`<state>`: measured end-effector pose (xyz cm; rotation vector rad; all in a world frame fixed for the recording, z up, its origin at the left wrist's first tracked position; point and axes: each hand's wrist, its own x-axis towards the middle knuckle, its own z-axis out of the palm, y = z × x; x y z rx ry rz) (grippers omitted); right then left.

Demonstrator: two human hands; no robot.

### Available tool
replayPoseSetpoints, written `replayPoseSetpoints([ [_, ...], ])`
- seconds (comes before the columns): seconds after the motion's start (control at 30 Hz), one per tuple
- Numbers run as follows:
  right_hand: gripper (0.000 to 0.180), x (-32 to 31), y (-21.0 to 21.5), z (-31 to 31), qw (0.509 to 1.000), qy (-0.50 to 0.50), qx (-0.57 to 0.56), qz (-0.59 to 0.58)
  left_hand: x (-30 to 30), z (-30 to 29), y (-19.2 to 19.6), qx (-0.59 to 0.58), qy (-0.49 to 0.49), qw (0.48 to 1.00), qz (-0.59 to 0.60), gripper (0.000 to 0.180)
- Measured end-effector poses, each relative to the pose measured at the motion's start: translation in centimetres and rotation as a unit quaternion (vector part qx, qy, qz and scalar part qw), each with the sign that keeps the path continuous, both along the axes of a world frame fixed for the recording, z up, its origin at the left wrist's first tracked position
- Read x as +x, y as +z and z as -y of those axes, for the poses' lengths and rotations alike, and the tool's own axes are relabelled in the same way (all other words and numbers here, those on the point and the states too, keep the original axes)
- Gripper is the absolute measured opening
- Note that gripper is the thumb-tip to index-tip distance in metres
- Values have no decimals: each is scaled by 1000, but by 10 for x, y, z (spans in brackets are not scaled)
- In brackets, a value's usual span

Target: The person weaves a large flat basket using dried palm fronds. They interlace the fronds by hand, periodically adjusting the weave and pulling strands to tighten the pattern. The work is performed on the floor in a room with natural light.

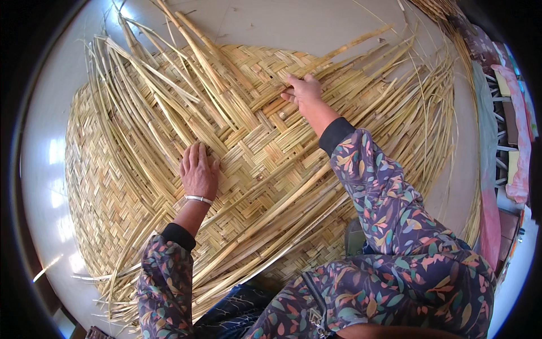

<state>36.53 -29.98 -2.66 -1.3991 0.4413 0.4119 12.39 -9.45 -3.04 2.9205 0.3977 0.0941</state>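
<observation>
Head view: woven mat of tan split strips lies on the pale floor, below and ahead of the person, diagonal weave, part-made area in the middle. Left hand rests palm down on the weave left of centre, fingers stretched out and close together, thumb apart. Right hand is further up and right, at strips by the mat's upper part, thumb and index finger bent; whether they are clamped on a strip, cannot tell. Upper-left strips fan out past the mat's top edge; right-hand strips spread toward the right. White bracelet on left wrist. Floral sleeves with black cuffs. Shoe beside lower mat; pink cloth at far right.
</observation>
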Motion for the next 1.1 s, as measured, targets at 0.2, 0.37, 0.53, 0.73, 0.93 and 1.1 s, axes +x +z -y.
replayPoseSetpoints([
  [0.2,27,-12,2,6,993,11,-89,71,-5,-1,-11,61,-51,997,-1,56],
  [0.37,24,-24,12,15,991,19,-100,89,-3,-3,-11,62,-81,995,-16,57],
  [0.53,24,-11,3,10,990,31,-130,42,6,-6,1,59,-100,991,-61,56],
  [0.73,28,-42,-3,20,906,228,-311,174,8,-11,14,-118,-111,986,-27,43],
  [0.93,49,-107,21,-37,545,445,-502,503,-67,-46,38,-157,28,987,30,39],
  [1.1,57,-122,0,-37,495,466,-594,431,-165,-114,-10,-404,454,734,303,27],
])
